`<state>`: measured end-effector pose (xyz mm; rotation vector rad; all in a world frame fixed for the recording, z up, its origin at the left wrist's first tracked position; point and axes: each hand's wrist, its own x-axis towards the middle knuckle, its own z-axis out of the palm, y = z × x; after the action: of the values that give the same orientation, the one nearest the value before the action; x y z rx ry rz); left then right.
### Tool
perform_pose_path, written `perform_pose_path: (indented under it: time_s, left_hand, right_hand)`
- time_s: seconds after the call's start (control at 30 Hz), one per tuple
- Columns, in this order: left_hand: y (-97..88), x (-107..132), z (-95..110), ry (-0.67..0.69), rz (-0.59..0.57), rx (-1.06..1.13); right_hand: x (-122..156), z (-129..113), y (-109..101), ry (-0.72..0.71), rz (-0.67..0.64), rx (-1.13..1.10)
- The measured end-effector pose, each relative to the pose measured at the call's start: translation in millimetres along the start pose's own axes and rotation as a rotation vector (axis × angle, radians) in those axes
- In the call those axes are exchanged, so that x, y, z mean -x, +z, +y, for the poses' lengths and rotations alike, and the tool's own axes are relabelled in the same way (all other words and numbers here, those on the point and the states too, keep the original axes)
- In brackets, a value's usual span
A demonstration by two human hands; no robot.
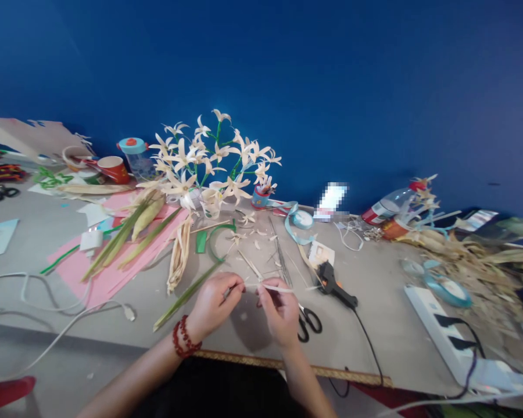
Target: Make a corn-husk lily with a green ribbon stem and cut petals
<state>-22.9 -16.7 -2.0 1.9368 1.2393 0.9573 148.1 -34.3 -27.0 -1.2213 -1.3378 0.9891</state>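
Note:
My left hand (213,303), with a red bead bracelet on the wrist, and my right hand (279,309) meet low in the middle of the grey table (375,290). Both pinch a thin pale husk strip (279,287) that sticks out to the right past my right fingers. Black-handled scissors (308,323) lie just right of my right hand. A bouquet of pale husk flowers (209,159) on green stems stands behind my hands.
A black glue gun (335,284) with its cord lies to the right. Corn ears and green leaves (143,223) rest on pink paper at left. Blue ribbon rolls (303,219), a white power strip (444,337), dry husks (483,255), cups and cables crowd the edges.

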Motion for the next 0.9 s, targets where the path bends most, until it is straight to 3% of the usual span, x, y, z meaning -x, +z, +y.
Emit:
perform_pose_path:
  time_s: [0.17,0.4,0.5,0.63,0.73,0.83,0.9]
  left_hand:
    - [0.0,2.1,1.4,0.086,-0.013,-0.082]
    - [0.0,5.4,1.1,0.065,0.0,-0.081]
    - [-3.1,6.0,-1.0,-0.092,-0.089,0.205]
    - [-2.1,6.5,-6.1,-0.42,-0.332,0.774]
    - [5.2,8.5,-8.7,-0.606,-0.445,1.094]
    - [9.5,9.9,-8.7,-0.633,-0.455,1.239]
    - [6.9,9.3,-8.4,-0.592,-0.415,1.191]
  right_hand:
    - [-2.8,0.4,3.1,0.102,-0.126,-0.151]
    - [-4.3,2.8,2.2,0.067,-0.12,-0.012]
    - [-3.6,-2.5,-1.8,0.016,-0.133,0.028]
    - [-3.2,-10.6,-7.4,-0.163,-0.182,0.085]
    - [-1.9,-10.1,-11.6,-0.232,-0.216,0.08]
    - [1.5,-1.9,-21.4,-0.178,-0.243,0.106]
    - [3.7,6.0,-32.6,-0.096,-0.23,0.187]
